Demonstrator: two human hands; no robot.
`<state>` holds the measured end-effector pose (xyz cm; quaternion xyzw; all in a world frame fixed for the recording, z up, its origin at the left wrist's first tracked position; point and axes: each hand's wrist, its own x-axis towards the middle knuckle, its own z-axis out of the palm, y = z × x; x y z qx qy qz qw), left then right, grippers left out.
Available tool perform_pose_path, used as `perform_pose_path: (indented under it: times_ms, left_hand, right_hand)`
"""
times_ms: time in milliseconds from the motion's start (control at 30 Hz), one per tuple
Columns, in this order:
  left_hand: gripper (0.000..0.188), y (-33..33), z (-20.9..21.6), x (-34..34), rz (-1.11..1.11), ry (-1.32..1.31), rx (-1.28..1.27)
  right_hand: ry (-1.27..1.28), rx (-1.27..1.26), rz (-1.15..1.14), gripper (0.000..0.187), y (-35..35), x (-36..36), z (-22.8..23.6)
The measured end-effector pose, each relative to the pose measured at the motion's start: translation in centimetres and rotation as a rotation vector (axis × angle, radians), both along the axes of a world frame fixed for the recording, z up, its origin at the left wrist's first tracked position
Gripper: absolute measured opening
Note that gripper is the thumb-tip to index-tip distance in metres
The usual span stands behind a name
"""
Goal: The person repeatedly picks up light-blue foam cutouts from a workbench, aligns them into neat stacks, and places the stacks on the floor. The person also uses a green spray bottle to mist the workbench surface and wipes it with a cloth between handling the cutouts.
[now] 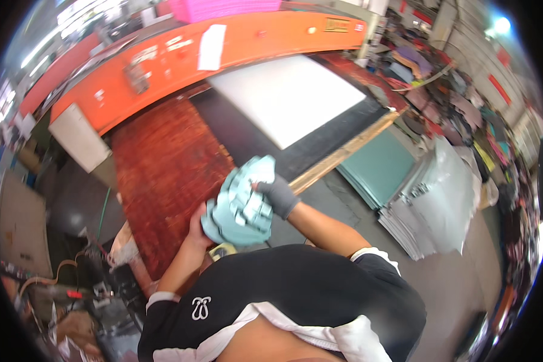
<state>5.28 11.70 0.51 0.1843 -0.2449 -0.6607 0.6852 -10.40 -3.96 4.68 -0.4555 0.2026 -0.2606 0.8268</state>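
A: What does the person hold at the centre of the frame?

B: A stack of pale teal die-cut pieces, thin and flat with curved edges, fanned loosely so the layers show.

A: Which hand has it?

B: Both. The right hand, in a grey glove, pinches the upper right edge with fingers closed over the top sheets. The left hand is bare and cups the stack from below; its fingers are hidden behind the pieces.

A: Anything holding other goods?

B: No bins show clearly. A white cutting board lies on the press bed under the orange machine beam at the top. At the right, grey sheets lie piled beside teal sheets.
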Motion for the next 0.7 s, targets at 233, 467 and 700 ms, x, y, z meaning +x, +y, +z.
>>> perform_pose_path:
  times_ms: [233,467,700]
  left_hand:
    - [0.072,-0.7,0.1,3.5,0.256,0.296,0.34]
    - [0.048,0.6,-4.6,5.0,0.377,0.206,0.332]
    - [0.05,-0.1,-2.8,6.1,0.461,-0.386,0.472]
  right_hand:
    - [0.051,0.182,0.012,0.035,-1.0,6.4,-4.3]
    - [0.573,0.029,0.315,0.03,-3.6,4.0,-4.6]
    - [0.423,-1.651,0.083,0.056,-7.4,6.9,-2.6]
